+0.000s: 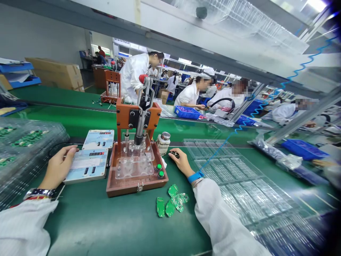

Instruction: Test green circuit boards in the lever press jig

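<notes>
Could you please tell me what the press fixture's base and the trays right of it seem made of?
The base: perhaps satin resin board, given its even brown colour; painted wood is possible. The trays: probably thin, glossy clear plastic, since the green tabletop shows through between glints.

Bright white light fills the room, but your picture gets smeary near the edges.
You can see a lamp (316,5) glowing almost pure white at the top right. Your green counter (106,220) has a soft, pale shine, and the clear trays (247,188) on your right are full of white streaks. The middle is sharper, so you can see red numbers (100,154) glowing on the white box (87,164). The stacked trays (32,156) at your far left look stretched and blurry. Darkness covers the top right corner, and blocky squares hide bits of the people (134,74) behind.
</notes>
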`<state>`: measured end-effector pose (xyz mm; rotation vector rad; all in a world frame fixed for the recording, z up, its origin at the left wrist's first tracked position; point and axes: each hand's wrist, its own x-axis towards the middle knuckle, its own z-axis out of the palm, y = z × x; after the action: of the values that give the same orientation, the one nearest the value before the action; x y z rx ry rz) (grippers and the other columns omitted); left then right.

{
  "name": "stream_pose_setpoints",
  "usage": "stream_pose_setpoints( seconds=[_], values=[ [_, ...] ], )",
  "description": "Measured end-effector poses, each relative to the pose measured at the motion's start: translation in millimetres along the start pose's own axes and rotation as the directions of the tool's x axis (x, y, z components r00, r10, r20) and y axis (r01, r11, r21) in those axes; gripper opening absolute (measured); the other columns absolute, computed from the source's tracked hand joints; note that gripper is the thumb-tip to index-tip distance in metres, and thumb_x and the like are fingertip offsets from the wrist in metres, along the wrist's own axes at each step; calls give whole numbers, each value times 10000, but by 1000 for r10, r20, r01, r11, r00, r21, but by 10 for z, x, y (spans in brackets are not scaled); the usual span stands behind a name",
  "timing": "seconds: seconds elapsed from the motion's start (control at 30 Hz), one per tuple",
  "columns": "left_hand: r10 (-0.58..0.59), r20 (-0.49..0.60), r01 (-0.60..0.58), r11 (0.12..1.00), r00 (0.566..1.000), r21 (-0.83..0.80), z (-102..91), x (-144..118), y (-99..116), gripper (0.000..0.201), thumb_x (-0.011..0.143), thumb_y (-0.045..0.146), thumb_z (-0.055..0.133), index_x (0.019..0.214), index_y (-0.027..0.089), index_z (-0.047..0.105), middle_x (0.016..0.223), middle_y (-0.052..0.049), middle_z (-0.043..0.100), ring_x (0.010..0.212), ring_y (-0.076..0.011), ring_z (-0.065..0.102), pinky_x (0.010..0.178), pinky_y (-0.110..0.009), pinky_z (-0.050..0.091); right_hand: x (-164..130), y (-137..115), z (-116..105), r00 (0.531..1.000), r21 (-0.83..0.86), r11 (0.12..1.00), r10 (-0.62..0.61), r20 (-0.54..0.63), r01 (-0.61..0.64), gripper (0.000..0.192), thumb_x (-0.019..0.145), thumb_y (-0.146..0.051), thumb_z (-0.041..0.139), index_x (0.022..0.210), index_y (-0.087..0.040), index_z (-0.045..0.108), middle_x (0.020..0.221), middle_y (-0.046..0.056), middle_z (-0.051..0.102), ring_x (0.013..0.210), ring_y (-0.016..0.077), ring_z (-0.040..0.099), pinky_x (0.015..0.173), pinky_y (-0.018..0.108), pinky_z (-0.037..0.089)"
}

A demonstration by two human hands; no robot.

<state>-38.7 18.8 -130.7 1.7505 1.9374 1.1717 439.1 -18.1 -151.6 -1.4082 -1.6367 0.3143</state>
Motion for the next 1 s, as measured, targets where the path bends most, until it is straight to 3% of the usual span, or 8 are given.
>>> stream_pose_setpoints(
  seconds=[0.1,0.23,0.37,0.5,0.63,0.77,1.0],
  values=[
    [-6,3,6,1000,1000,22,-18,-10,32,530,791,514,345,1073,157,618,1029,-103,700,934,-272,639,813,-356,486,103,101,-15,982,71,996,70,-177,-59,345,797,-491,580,854,-155,629,836,83,674,791,196,612,771,333,479],
    [-16,37,15,999,999,41,-35,-5,22,577,788,524,330,1115,137,605,1069,-120,684,937,-258,632,792,-326,479,325,295,41,899,180,979,164,-405,-97,436,811,-566,495,828,-142,596,755,79,678,731,185,634,716,324,505],
    [-46,51,44,998,998,44,-31,12,-6,615,760,561,329,1101,133,609,1080,-132,677,941,-270,627,782,-334,477,565,410,124,845,210,973,193,-499,-98,507,843,-602,383,876,-136,581,706,61,658,644,168,622,612,301,500],
    [-104,61,103,995,993,12,-34,13,18,637,728,573,323,1102,139,601,1092,-137,671,1020,-288,614,871,-371,457,607,341,45,907,120,991,98,-410,-53,416,844,-543,463,861,-149,596,791,73,668,748,185,625,715,323,494],
    [-143,75,142,990,987,8,-45,17,49,631,697,581,330,1069,152,606,1116,-133,662,1050,-300,605,908,-393,442,327,214,-101,988,-18,999,-43,-145,41,255,813,-438,593,852,-191,643,863,62,669,829,202,607,791,331,457],
    [-165,83,162,986,983,42,-49,20,46,624,696,577,320,1063,164,612,1124,-119,660,1045,-301,604,901,-390,440,8,179,-100,996,-117,989,-84,22,86,157,837,-357,588,885,-218,642,915,62,649,900,220,589,841,360,424],
    [-163,86,157,985,983,73,-49,22,-1,622,716,577,307,1078,176,616,1128,-104,660,1051,-297,593,875,-372,442,-22,255,1,993,-168,980,-102,58,110,104,816,-201,507,888,-216,581,941,61,621,951,224,559,873,383,423]
  ],
)
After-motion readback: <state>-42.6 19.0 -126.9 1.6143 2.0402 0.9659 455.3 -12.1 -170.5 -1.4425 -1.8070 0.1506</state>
